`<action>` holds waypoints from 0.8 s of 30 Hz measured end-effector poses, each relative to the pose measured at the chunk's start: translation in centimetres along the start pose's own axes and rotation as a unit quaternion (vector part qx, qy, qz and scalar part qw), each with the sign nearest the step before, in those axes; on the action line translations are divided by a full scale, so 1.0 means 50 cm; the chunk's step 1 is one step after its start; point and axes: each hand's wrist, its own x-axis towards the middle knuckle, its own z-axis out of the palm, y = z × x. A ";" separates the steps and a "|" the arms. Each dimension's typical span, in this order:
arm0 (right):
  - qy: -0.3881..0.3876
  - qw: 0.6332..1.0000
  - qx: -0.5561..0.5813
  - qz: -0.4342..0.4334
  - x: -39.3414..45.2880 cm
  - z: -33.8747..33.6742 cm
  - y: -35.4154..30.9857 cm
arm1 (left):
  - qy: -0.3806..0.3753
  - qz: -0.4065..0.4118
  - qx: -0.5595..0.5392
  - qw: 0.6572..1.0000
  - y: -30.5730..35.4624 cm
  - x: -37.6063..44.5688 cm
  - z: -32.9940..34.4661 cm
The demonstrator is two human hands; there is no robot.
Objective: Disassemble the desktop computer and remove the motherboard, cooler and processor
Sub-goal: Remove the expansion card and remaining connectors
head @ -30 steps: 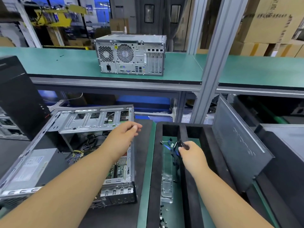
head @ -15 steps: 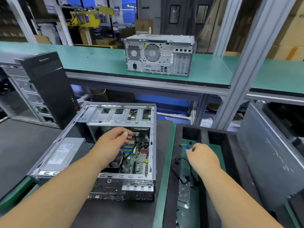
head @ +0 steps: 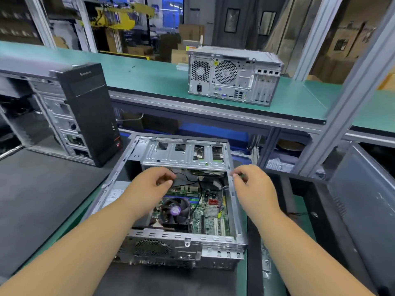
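Note:
The opened desktop case lies on its side in front of me. Inside it are the green motherboard and the black cooler fan with a purple hub. My left hand reaches into the case just under the drive cage and pinches a thin black cable. My right hand hovers at the case's right wall, fingers loosely curled, thumb tip by the rim, with nothing visible in it. The processor is hidden under the cooler.
A black foam tray with a metal bracket lies right of the case, and a grey side panel leans beyond it. A black tower stands at the left. Another case sits on the green upper shelf.
My right hand left the cables in the foam tray and moved left to the case's right wall. My left hand stayed inside the case at the black cable. My view shifted left.

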 end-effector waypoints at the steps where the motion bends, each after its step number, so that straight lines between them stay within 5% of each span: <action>1: -0.004 1.000 0.007 -0.005 0.000 0.013 -0.014 | -0.001 0.009 0.017 1.000 -0.009 0.002 -0.012; 9: -0.062 0.998 0.006 -0.021 0.011 0.091 -0.075 | -0.006 0.027 0.065 0.998 -0.081 0.043 -0.083; 14: -0.126 0.983 -0.118 -0.057 0.027 0.096 -0.084 | -0.049 0.061 0.069 0.995 -0.084 0.071 -0.072; 16: -0.165 0.959 -0.204 -0.108 0.033 0.100 -0.087 | -0.068 0.077 0.089 0.991 -0.081 0.083 -0.062; 21: -0.335 0.804 -0.444 -0.211 0.025 0.151 -0.087 | -0.084 0.117 0.156 0.977 -0.088 0.110 -0.036; 24: -0.345 0.846 -0.377 -0.151 0.017 0.180 -0.083 | -0.086 0.107 0.202 0.970 -0.110 0.111 -0.028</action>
